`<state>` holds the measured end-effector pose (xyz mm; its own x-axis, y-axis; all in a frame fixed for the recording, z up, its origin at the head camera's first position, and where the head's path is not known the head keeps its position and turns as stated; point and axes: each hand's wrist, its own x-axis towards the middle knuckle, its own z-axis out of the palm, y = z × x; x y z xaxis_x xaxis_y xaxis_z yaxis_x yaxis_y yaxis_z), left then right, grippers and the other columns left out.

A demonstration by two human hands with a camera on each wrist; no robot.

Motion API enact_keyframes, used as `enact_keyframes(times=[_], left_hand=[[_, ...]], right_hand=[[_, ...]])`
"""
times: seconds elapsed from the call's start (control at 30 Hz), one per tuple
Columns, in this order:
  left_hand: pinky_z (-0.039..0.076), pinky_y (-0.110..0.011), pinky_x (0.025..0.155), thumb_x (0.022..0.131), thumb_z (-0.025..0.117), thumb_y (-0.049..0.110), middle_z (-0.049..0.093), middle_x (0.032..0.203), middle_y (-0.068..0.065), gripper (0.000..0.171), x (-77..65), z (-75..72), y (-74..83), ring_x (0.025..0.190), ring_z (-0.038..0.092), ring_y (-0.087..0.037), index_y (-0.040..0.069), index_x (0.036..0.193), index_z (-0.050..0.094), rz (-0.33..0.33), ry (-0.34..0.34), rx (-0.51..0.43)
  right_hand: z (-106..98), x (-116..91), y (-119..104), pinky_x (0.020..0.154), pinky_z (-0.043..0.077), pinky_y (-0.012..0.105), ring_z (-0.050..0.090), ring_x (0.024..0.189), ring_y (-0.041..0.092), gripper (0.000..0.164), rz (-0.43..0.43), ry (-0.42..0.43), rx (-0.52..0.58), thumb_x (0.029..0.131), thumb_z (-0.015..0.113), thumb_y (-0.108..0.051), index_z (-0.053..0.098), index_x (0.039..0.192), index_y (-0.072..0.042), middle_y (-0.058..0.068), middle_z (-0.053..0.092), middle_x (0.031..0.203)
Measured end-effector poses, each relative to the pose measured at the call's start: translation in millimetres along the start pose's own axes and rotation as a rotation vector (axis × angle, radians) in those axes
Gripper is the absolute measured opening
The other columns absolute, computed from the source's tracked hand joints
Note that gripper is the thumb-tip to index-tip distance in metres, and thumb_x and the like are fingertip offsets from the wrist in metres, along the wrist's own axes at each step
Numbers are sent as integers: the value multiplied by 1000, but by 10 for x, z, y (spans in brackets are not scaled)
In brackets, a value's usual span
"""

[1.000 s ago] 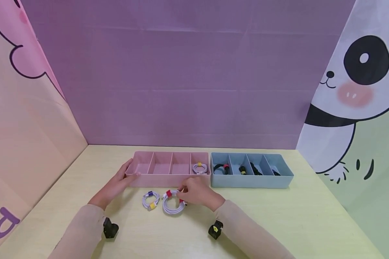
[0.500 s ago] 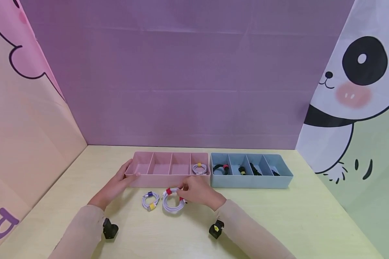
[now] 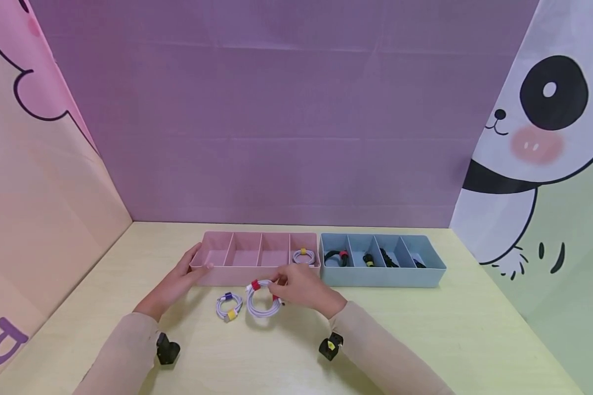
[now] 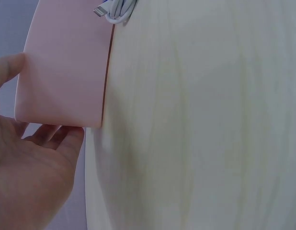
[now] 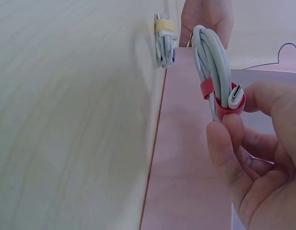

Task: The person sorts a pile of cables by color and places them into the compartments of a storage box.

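Observation:
In the head view my right hand pinches a coiled white charging cable with red ties, just above the table. In the right wrist view thumb and fingertips press on the cable's red band, beside a USB-C plug. My left hand holds the left front corner of a pink divided box, thumb at the front rim and fingers along the end wall. A smaller coiled white cable with blue and yellow ties lies on the table before the box. Another white coil with a yellow tie sits in the box's rightmost compartment.
A blue divided box stands close to the right of the pink one, with black cables in its compartments. Both rest on a pale wooden table. Behind rises a purple backdrop, with printed panels at both sides.
My right hand has lifted the red-tied cable slightly off the table, upward in the view. The left hand and both boxes stay where they were.

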<state>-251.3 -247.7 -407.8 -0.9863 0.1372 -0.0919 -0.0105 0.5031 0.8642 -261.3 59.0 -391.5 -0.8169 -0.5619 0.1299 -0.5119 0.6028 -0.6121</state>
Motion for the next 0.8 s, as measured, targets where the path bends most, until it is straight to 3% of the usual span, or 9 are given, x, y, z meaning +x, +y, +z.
enact_keyframes(times=[0.47, 0.8], left_hand=[[13, -74, 110, 101, 50, 55, 7, 163, -25, 90, 14, -5, -20, 146, 15, -48, 18, 162, -5, 5, 0, 13], [11, -75, 110, 100, 49, 57, 4, 164, -25, 91, 18, -4, -24, 147, 10, -49, 19, 162, -6, -3, -2, 12]], right_hand=[[-85, 16, -25, 50, 51, 22, 56, 60, 6, 10, -46, 53, 34, 93, 69, -16, 75, 95, -7, -9, 64, 72], [-159, 33, -47, 54, 54, 23, 58, 66, 10, 11, -21, 85, 53, 94, 70, -17, 75, 100, -9, -8, 64, 77]])
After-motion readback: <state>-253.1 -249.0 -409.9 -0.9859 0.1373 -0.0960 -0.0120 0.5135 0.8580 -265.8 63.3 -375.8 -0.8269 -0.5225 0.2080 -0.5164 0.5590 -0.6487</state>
